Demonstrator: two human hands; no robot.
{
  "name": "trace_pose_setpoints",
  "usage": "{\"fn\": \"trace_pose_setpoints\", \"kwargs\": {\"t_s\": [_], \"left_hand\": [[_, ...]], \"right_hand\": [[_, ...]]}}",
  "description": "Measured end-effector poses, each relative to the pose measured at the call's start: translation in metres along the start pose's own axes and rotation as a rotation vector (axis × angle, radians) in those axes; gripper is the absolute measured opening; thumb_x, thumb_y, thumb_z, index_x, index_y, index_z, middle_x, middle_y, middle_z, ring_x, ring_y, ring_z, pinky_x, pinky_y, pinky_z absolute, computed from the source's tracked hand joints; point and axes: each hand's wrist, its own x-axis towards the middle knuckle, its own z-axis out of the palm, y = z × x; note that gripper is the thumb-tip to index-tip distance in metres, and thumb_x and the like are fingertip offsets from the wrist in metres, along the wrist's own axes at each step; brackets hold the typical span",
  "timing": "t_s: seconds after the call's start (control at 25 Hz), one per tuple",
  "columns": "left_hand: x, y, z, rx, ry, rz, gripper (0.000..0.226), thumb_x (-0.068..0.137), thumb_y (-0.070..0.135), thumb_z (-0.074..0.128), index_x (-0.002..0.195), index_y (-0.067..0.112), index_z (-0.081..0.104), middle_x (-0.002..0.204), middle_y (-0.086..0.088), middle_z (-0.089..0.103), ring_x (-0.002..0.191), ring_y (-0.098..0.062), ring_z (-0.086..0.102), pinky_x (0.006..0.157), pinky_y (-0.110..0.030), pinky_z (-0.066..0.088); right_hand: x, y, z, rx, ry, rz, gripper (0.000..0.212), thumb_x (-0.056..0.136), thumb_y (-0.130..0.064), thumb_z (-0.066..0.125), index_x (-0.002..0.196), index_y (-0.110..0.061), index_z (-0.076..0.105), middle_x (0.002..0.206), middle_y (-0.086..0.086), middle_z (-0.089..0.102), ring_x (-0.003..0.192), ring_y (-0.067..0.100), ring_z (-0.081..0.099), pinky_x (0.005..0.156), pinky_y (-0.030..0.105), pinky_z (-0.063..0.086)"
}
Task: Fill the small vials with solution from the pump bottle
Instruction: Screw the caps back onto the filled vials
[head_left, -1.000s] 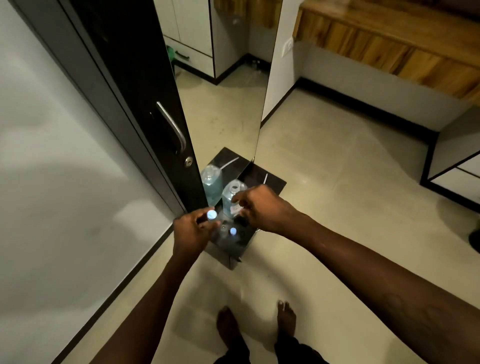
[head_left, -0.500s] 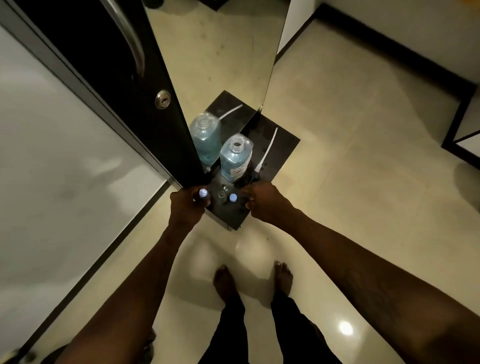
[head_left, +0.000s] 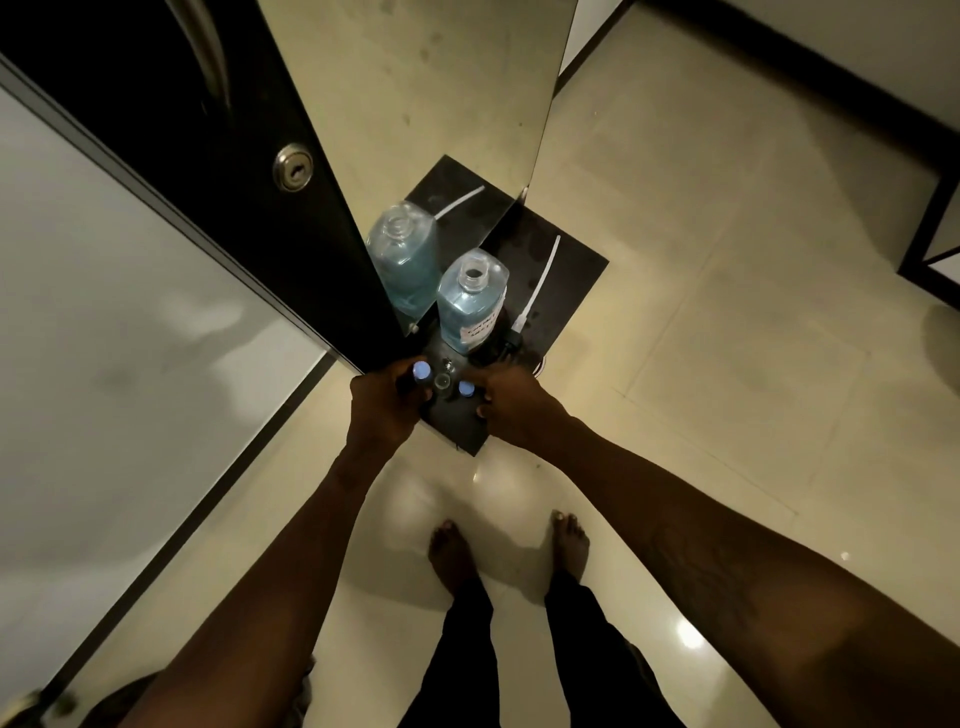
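A clear, uncapped plastic bottle of blue solution (head_left: 470, 301) stands at mid-frame on a small black square mat (head_left: 561, 270) on the floor, against a mirror (head_left: 415, 93).

Just below it, the left hand (head_left: 387, 402) has its grip clamped on a small blue-capped vial (head_left: 421, 372); an open vial (head_left: 443, 382) and another blue-capped vial (head_left: 466, 388) stand on the mat between the hands. The right hand (head_left: 519, 405) rests at the mat's lower edge, fingers curled; whether its grip holds anything cannot be told. A white dip tube (head_left: 537, 283) lies right of the bottle.
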Motion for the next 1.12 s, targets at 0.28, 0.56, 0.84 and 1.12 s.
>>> {"fn": "trace_pose_setpoints", "kwargs": {"t_s": [0.28, 0.56, 0.84, 1.12], "left_hand": [[-0.028, 0.003, 0.008, 0.051, 0.153, -0.265, 0.046, 0.073, -0.009, 0.074, 0.115, 0.009, 0.076, 0.094, -0.007, 0.080, 0.084, -0.025, 0.077, 0.078, -0.027, 0.056], [-0.063, 0.046, 0.050, -0.338, 0.284, -0.455, 0.048, 0.080, 0.018, 0.089, 0.121, 0.000, 0.072, 0.112, -0.015, 0.077, 0.103, -0.026, 0.075, 0.088, -0.033, 0.061], [-0.051, 0.054, 0.057, -0.296, 0.389, -0.359, 0.041, 0.082, 0.017, 0.088, 0.118, 0.002, 0.075, 0.106, -0.011, 0.079, 0.098, -0.017, 0.074, 0.082, 0.001, 0.046], [-0.043, 0.049, 0.059, -0.141, 0.403, -0.280, 0.026, 0.083, 0.008, 0.087, 0.104, -0.002, 0.078, 0.093, -0.015, 0.080, 0.083, -0.028, 0.077, 0.080, 0.005, 0.039]], "right_hand": [[0.012, -0.002, 0.013, -0.025, -0.032, 0.031, 0.050, 0.093, -0.003, 0.058, 0.142, -0.013, 0.057, 0.134, 0.016, 0.062, 0.120, 0.032, 0.060, 0.101, 0.039, 0.050], [0.014, -0.004, 0.016, -0.022, 0.041, -0.026, 0.033, 0.092, -0.019, 0.067, 0.125, -0.015, 0.066, 0.109, 0.009, 0.072, 0.099, 0.023, 0.067, 0.087, 0.035, 0.055], [0.021, 0.005, 0.026, -0.117, -0.005, -0.025, 0.022, 0.088, -0.028, 0.063, 0.108, -0.020, 0.067, 0.101, 0.001, 0.070, 0.089, 0.019, 0.069, 0.081, 0.038, 0.061], [0.015, 0.003, 0.020, -0.021, 0.005, -0.081, 0.020, 0.094, -0.022, 0.059, 0.110, -0.015, 0.068, 0.101, 0.007, 0.071, 0.089, 0.023, 0.069, 0.081, 0.038, 0.059]]}}
